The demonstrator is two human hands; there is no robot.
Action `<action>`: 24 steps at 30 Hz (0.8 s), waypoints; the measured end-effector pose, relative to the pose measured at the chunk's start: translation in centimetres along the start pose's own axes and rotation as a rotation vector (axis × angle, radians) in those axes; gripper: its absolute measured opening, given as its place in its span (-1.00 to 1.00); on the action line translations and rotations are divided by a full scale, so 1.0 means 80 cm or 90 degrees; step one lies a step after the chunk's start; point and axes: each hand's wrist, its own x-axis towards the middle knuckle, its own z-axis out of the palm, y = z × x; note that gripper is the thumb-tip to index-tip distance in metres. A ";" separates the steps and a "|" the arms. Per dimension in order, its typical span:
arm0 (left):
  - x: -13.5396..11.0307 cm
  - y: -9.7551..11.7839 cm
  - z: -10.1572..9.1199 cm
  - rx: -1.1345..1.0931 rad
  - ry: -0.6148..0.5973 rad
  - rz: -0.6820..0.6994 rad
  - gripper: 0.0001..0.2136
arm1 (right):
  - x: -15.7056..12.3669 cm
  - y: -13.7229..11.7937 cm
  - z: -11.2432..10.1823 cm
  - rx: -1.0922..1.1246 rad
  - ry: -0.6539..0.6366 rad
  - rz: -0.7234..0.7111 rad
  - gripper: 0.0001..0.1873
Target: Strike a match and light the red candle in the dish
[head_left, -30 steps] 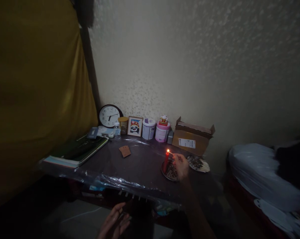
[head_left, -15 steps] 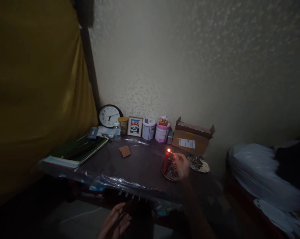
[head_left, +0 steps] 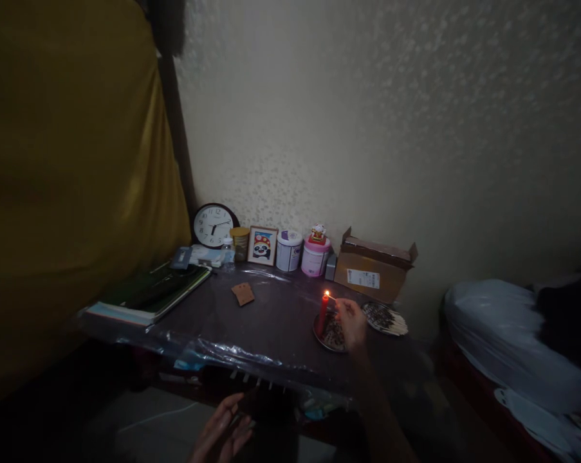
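A red candle (head_left: 322,313) burns upright in a small round dish (head_left: 329,334) on the dark table (head_left: 271,318). My right hand (head_left: 352,323) is pinched on a thin matchstick (head_left: 333,299) whose tip touches the candle flame. My left hand (head_left: 222,434) hovers below the table's front edge, fingers loosely apart, holding nothing I can see. A second plate (head_left: 385,319) of burnt sticks lies just right of the dish.
Along the wall stand a clock (head_left: 212,225), a panda picture (head_left: 262,245), two tins (head_left: 289,250), and a cardboard box (head_left: 373,265). Books (head_left: 150,296) lie at the table's left. A yellow curtain (head_left: 68,180) hangs left; a white bag (head_left: 507,341) sits right.
My right hand and matchstick have stayed at the candle flame with only slight shifts. The view has tilted down a little. My left hand has barely moved.
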 end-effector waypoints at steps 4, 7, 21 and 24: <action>-0.001 -0.002 0.000 -0.010 0.003 0.002 -0.73 | 0.001 0.002 -0.001 -0.004 -0.004 -0.001 -0.70; 0.003 -0.004 -0.003 -0.009 0.010 -0.003 -0.75 | 0.000 0.001 -0.001 -0.001 -0.007 -0.003 -0.70; 0.014 -0.006 -0.014 -0.006 0.002 0.001 -0.74 | -0.007 -0.023 -0.006 0.053 -0.005 -0.005 -0.68; 0.009 -0.006 -0.010 -0.002 0.004 -0.001 -0.76 | -0.009 -0.037 -0.012 0.075 -0.009 -0.007 -0.67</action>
